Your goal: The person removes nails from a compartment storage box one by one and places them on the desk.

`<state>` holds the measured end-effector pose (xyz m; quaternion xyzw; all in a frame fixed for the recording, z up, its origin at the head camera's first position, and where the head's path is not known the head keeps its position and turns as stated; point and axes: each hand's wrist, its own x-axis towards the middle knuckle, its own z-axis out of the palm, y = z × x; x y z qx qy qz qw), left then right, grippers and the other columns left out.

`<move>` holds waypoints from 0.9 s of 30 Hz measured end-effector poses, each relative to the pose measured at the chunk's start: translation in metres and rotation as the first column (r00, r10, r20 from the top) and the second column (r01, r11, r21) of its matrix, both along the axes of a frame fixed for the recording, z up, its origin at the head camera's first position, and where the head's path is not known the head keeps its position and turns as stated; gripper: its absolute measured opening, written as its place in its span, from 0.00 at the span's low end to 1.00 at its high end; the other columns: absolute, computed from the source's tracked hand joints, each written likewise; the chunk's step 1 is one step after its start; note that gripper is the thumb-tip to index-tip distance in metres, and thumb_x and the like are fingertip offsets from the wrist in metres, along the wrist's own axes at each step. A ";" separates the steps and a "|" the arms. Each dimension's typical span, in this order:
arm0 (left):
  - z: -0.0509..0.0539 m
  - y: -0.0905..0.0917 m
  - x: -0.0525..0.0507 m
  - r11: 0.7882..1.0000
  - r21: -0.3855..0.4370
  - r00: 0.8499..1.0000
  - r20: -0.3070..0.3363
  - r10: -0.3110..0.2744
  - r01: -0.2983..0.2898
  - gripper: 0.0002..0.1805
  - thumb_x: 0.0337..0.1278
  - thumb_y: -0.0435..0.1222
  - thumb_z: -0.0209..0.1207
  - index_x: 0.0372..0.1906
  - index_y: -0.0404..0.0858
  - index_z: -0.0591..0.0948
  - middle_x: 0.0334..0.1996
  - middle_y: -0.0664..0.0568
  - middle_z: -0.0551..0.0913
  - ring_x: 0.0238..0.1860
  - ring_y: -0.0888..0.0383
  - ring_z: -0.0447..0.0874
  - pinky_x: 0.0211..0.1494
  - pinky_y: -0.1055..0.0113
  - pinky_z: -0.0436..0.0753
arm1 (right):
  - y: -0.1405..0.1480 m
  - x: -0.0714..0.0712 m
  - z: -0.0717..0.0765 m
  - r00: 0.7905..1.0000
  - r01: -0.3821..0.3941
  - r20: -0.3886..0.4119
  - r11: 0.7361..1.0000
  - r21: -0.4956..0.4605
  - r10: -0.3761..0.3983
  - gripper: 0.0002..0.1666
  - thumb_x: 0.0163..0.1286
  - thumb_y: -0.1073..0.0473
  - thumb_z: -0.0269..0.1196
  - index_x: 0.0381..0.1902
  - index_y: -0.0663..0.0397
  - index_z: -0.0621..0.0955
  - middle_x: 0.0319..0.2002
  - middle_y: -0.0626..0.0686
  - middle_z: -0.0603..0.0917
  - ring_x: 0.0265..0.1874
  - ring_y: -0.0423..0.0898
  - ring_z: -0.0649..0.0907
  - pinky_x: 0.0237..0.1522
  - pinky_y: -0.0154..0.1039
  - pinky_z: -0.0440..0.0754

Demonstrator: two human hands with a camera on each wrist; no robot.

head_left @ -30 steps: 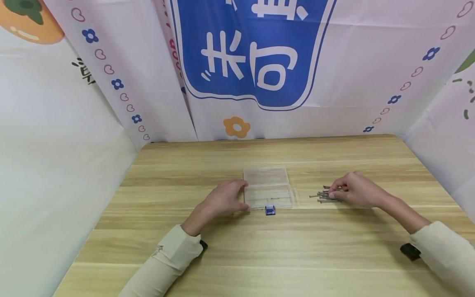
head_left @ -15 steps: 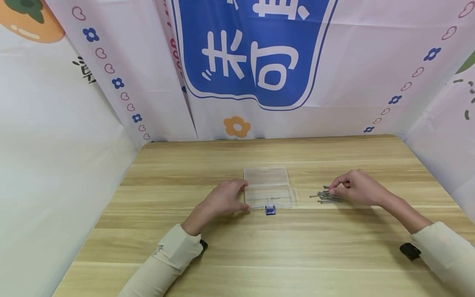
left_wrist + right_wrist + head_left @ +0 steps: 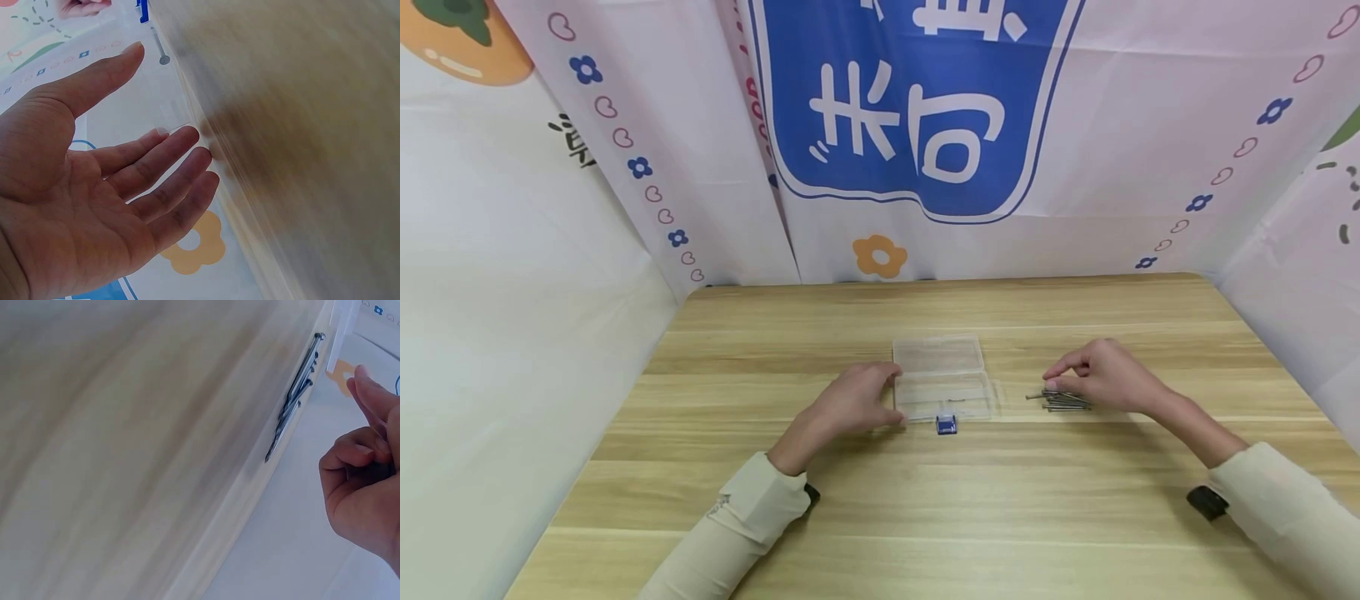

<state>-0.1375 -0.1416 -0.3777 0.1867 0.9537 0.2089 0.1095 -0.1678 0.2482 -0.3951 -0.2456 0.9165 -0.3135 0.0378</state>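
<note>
A small clear plastic case [image 3: 936, 397] lies with its lid folded back on the table, its blue latch [image 3: 947, 425] at the front. One nail [image 3: 161, 49] is inside. My left hand [image 3: 856, 398] holds the case at its left end, thumb by the front corner and fingers near the hinge side. To the right, a loose pile of steel nails [image 3: 1066, 402] lies on the wood. My right hand [image 3: 1107, 377] hovers at the pile's back edge, thumb and forefinger [image 3: 369, 384] brought together, other fingers curled. Whether a nail is between those fingertips cannot be seen.
The wooden table [image 3: 880, 517] runs back to a printed cloth backdrop [image 3: 1097, 167]. Cloth also hangs at both sides. A black strap piece [image 3: 1207, 502] shows beneath the right cuff, and another [image 3: 810, 498] beneath the left.
My right hand has risen slightly from the nails, then shifted left toward the case, with its forearm following. The left hand and the case stay where they were.
</note>
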 end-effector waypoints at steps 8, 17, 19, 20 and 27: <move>0.000 0.001 0.001 1.000 -0.004 1.000 0.005 0.002 -0.002 0.35 0.54 0.43 0.82 0.64 0.33 0.82 0.53 0.48 0.87 0.51 0.53 0.82 0.64 0.53 0.84 | -0.016 -0.001 0.000 0.999 -0.032 0.021 0.999 -0.021 0.033 0.07 0.69 0.56 0.76 0.42 0.53 0.94 0.13 0.36 0.59 0.15 0.30 0.54 0.20 0.28 0.55; 0.001 0.000 0.001 1.000 -0.006 1.000 0.011 0.006 -0.006 0.38 0.53 0.42 0.82 0.66 0.32 0.81 0.54 0.47 0.87 0.54 0.51 0.84 0.66 0.52 0.84 | -0.042 -0.008 -0.002 0.996 -0.090 -0.011 0.996 0.016 0.091 0.07 0.69 0.53 0.77 0.41 0.48 0.95 0.19 0.37 0.73 0.16 0.31 0.54 0.22 0.30 0.57; 0.001 0.000 0.001 1.000 -0.006 1.000 0.014 0.008 -0.008 0.38 0.53 0.43 0.82 0.67 0.33 0.81 0.54 0.47 0.87 0.54 0.52 0.84 0.65 0.52 0.84 | -0.049 -0.009 -0.002 0.994 -0.106 -0.004 0.994 0.012 0.106 0.06 0.69 0.54 0.76 0.41 0.47 0.95 0.23 0.39 0.82 0.16 0.31 0.55 0.23 0.30 0.58; 0.000 0.000 0.001 1.000 -0.006 1.000 0.016 0.009 -0.009 0.38 0.54 0.43 0.82 0.67 0.33 0.81 0.55 0.47 0.87 0.54 0.52 0.84 0.65 0.52 0.84 | -0.053 -0.010 -0.001 0.994 -0.114 -0.001 0.993 0.008 0.114 0.06 0.69 0.54 0.76 0.41 0.47 0.95 0.27 0.41 0.86 0.16 0.31 0.55 0.23 0.30 0.58; 0.000 0.000 0.000 1.000 -0.008 1.000 0.019 0.008 -0.008 0.38 0.54 0.43 0.81 0.68 0.33 0.80 0.57 0.47 0.87 0.56 0.51 0.84 0.66 0.52 0.84 | -0.078 -0.011 0.004 0.988 -0.155 0.014 0.988 -0.013 0.155 0.07 0.69 0.54 0.77 0.42 0.47 0.95 0.24 0.40 0.85 0.17 0.32 0.55 0.24 0.31 0.56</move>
